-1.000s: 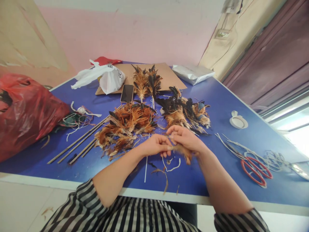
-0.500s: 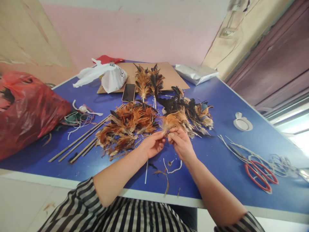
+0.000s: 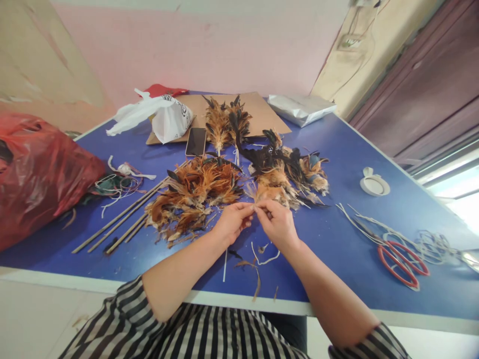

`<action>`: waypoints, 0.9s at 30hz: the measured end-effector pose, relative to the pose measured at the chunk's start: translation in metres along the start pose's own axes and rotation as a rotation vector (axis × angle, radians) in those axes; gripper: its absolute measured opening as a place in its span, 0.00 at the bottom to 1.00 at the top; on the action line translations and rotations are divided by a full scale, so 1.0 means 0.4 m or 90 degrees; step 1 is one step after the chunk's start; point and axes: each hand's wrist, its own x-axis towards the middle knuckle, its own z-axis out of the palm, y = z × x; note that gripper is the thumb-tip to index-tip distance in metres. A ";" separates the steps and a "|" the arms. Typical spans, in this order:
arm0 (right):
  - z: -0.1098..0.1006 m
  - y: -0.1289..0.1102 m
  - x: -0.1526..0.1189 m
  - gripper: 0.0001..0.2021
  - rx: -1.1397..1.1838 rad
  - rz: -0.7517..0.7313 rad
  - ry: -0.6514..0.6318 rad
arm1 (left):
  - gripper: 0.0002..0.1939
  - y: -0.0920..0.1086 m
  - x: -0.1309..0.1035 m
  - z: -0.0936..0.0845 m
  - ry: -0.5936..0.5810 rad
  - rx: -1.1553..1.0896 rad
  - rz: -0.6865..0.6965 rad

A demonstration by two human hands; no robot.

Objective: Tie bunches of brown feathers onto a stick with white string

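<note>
My left hand (image 3: 235,222) and my right hand (image 3: 277,223) meet fingertip to fingertip near the middle of the table. Both are closed in a pinch on the base of a pale tan feather (image 3: 251,191), whose wispy end points away from me. Whether it is one feather or a small tuft I cannot tell. Left of my hands spreads a heap of orange-brown feathers (image 3: 204,182). Behind my right hand lies a pile of black and tan feathers (image 3: 279,172). Farther back, two feather bundles (image 3: 218,122) with whitish bindings rest partly on a cardboard sheet (image 3: 267,117).
Several thin sticks (image 3: 123,219) lie at left beside tangled string (image 3: 119,184) and a red plastic bag (image 3: 41,174). A phone (image 3: 196,141), white bag (image 3: 170,122) and silver packet (image 3: 303,108) are behind. Right: red-handled scissors (image 3: 402,262), white cord (image 3: 430,249), tape roll (image 3: 374,185).
My fingertips have come closer together on the feather, and my right hand has shifted slightly left. The whole view has moved a little; the objects on the table lie as before.
</note>
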 end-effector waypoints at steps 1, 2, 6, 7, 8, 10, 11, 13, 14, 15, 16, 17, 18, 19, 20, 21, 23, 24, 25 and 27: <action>-0.002 -0.002 0.000 0.07 0.006 0.011 0.000 | 0.08 -0.001 -0.002 0.002 0.008 0.039 0.024; -0.003 -0.003 0.001 0.07 0.020 0.029 0.003 | 0.09 -0.002 -0.005 0.005 0.017 0.077 0.047; 0.001 0.002 0.005 0.09 0.162 0.148 0.002 | 0.12 -0.009 -0.009 0.009 0.040 0.186 0.135; 0.004 0.005 0.007 0.09 0.215 0.175 -0.004 | 0.12 -0.013 -0.009 0.009 0.040 0.204 0.156; 0.007 0.008 0.008 0.10 0.267 0.199 -0.011 | 0.12 -0.016 -0.009 0.009 0.040 0.222 0.173; 0.011 0.012 0.012 0.10 0.354 0.232 -0.021 | 0.10 -0.021 -0.009 0.009 0.037 0.262 0.187; 0.012 0.013 0.014 0.11 0.386 0.246 -0.026 | 0.09 -0.022 -0.010 0.009 0.035 0.280 0.184; 0.011 0.015 0.017 0.11 0.435 0.270 -0.041 | 0.08 -0.022 -0.011 0.009 0.027 0.301 0.167; 0.010 0.017 0.018 0.10 0.455 0.280 -0.050 | 0.08 -0.021 -0.012 0.009 0.020 0.307 0.156; 0.009 0.020 0.019 0.10 0.475 0.287 -0.058 | 0.08 -0.019 -0.012 0.008 0.012 0.313 0.145; 0.008 0.023 0.020 0.10 0.495 0.293 -0.065 | 0.09 -0.017 -0.011 0.007 0.004 0.321 0.136; 0.006 0.027 0.021 0.10 0.514 0.300 -0.070 | 0.09 -0.015 -0.011 0.006 -0.004 0.331 0.130; 0.005 0.032 0.022 0.10 0.530 0.310 -0.076 | 0.10 -0.013 -0.009 0.004 -0.012 0.343 0.129; 0.003 0.036 0.023 0.10 0.542 0.320 -0.083 | 0.11 -0.012 -0.008 0.002 -0.020 0.354 0.131; 0.001 0.040 0.024 0.11 0.548 0.331 -0.089 | 0.11 -0.010 -0.006 0.000 -0.029 0.362 0.135; -0.001 0.043 0.025 0.11 0.551 0.339 -0.098 | 0.12 -0.009 -0.005 -0.002 -0.037 0.367 0.137; -0.004 0.047 0.027 0.12 0.548 0.348 -0.116 | 0.12 -0.006 -0.002 -0.005 -0.051 0.367 0.124; -0.006 0.047 0.027 0.12 0.546 0.350 -0.124 | 0.13 -0.004 -0.001 -0.006 -0.056 0.364 0.112; -0.007 0.048 0.027 0.12 0.545 0.350 -0.130 | 0.13 -0.003 -0.001 -0.006 -0.061 0.360 0.099; -0.008 0.049 0.027 0.12 0.546 0.351 -0.137 | 0.13 0.000 0.000 -0.007 -0.070 0.351 0.074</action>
